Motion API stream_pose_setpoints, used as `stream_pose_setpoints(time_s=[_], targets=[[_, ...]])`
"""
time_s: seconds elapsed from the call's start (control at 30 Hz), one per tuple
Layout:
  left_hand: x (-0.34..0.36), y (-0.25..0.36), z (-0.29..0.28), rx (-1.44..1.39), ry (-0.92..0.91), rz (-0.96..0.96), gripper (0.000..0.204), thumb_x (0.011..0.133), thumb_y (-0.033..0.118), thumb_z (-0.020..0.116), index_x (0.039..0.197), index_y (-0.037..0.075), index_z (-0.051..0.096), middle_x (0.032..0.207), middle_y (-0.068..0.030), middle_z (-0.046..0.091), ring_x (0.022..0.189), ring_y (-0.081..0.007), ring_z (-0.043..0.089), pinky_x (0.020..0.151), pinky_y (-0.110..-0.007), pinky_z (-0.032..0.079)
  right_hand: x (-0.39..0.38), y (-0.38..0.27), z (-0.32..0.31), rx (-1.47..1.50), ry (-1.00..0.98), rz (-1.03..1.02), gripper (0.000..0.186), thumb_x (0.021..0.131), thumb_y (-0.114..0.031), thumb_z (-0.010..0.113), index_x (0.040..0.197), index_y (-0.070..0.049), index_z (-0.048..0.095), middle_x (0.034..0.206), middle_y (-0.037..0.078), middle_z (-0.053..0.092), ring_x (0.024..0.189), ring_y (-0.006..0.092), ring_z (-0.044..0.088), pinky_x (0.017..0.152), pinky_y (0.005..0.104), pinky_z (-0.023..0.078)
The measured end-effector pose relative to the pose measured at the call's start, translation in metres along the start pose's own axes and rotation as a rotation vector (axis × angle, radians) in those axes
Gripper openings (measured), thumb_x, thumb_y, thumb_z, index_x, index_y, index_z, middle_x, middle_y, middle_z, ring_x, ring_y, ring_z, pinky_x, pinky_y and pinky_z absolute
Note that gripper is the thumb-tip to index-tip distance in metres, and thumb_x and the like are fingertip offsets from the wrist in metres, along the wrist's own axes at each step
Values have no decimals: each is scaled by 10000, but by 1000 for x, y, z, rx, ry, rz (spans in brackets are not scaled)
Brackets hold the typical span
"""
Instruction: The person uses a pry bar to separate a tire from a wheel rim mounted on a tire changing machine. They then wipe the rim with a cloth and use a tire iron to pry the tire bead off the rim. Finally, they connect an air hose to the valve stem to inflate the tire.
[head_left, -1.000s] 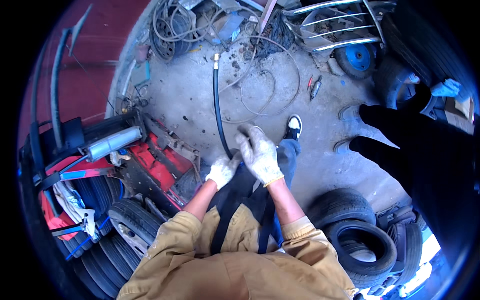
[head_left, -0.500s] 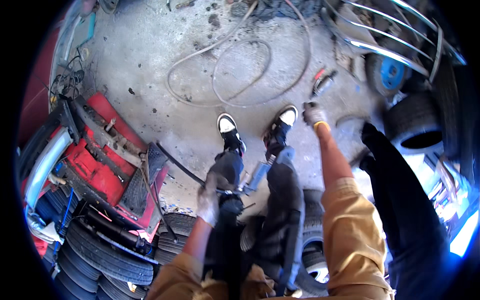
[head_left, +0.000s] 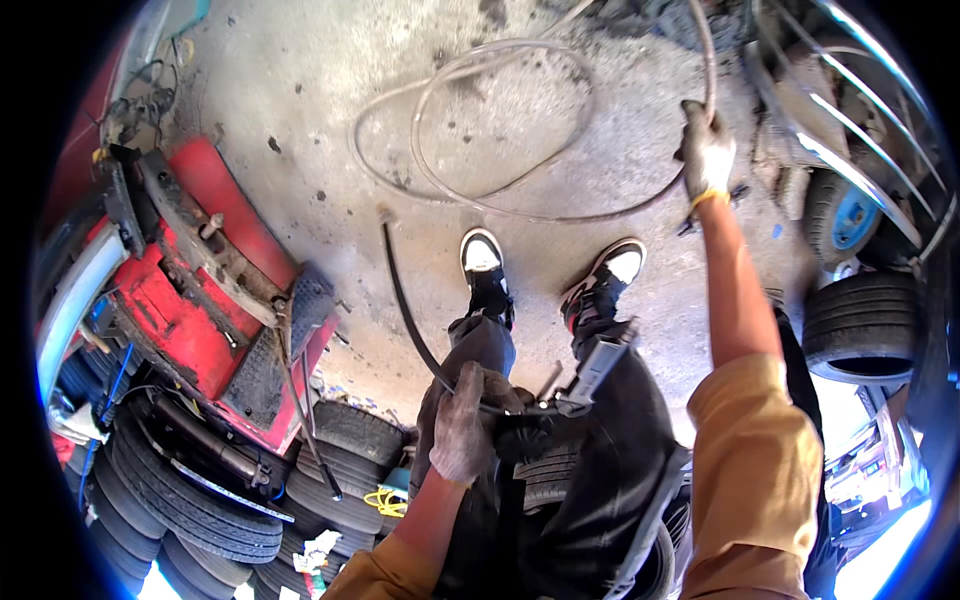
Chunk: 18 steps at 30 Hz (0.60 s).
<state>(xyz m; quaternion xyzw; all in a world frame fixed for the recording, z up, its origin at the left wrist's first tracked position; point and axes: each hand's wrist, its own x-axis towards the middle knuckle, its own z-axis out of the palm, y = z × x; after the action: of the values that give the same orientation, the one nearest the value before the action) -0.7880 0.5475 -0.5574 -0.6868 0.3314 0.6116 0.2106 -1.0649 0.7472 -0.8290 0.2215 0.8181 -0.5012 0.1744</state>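
My left hand (head_left: 463, 425), in a pale work glove, is closed round a black hose (head_left: 403, 305). The hose's free end sticks out over the floor. Its other end meets a grey hand tool with a lever (head_left: 600, 372), like a tyre inflator, in front of my thigh. Farther out, my right hand (head_left: 709, 152), gloved with a yellow cuff, is closed round a greyish air hose (head_left: 560, 214). That hose rises from the fist to the top edge and also trails in loops on the floor. A dark tool (head_left: 740, 192) shows partly behind my right wrist.
At left stands a red machine (head_left: 185, 335) with a black pad. Stacked tyres (head_left: 200, 490) sit below it. Chrome bars (head_left: 850, 150), a blue-hubbed wheel (head_left: 852, 218) and a tyre (head_left: 862, 325) stand at right. A person's dark trouser leg (head_left: 803, 385) shows beside my right arm.
My right hand has moved right and farther out, and now grips the greyish air hose. The left hand, black hose and grey tool have shifted right; the hose's free end has swung outward.
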Motion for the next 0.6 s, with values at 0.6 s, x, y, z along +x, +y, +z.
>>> stream_pose_setpoints(time_s=[0.6], targets=[[-261,70,-91,528,-626,519,545,973,495,608,1183,-4,659,849,-29,635,756,-152,603,704,-295,497,-638,-216,-254,-162,-454,-767,352,790,-168,737,1101,-23,662,737,70,617,633,235,624,580,375,487]])
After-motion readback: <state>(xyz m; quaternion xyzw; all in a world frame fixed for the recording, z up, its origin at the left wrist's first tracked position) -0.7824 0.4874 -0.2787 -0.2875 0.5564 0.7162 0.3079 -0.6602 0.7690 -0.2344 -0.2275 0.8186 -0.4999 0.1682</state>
